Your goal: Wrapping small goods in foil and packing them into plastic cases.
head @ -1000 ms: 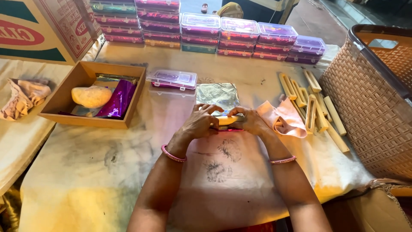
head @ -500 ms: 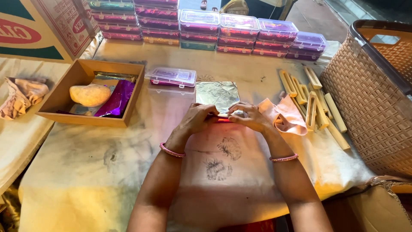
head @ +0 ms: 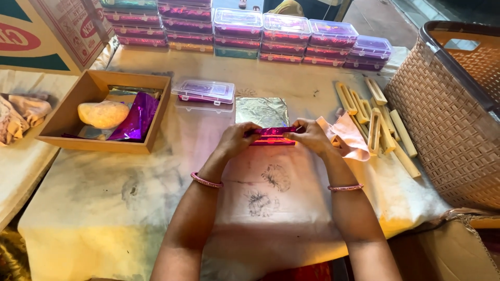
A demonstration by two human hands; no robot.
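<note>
Both hands — left hand (head: 237,139), right hand (head: 311,136) — now pinch the magenta foil strip (head: 272,132) flat, silver foil sheet (head: 261,111) at twelve o'clock — wrapping's progressed.

clear plastic boxes (head: 291,34), purple/pink contents, stacked in rows along far edge of worktop (head: 130,208); one more clear box (head: 204,91) lying flat mid-worktop, beside open brown tray (head: 156,117); printed carton (head: 47,36), red, green and white, far left corner; plain cardboard box (head: 458,250) bottom right
</note>
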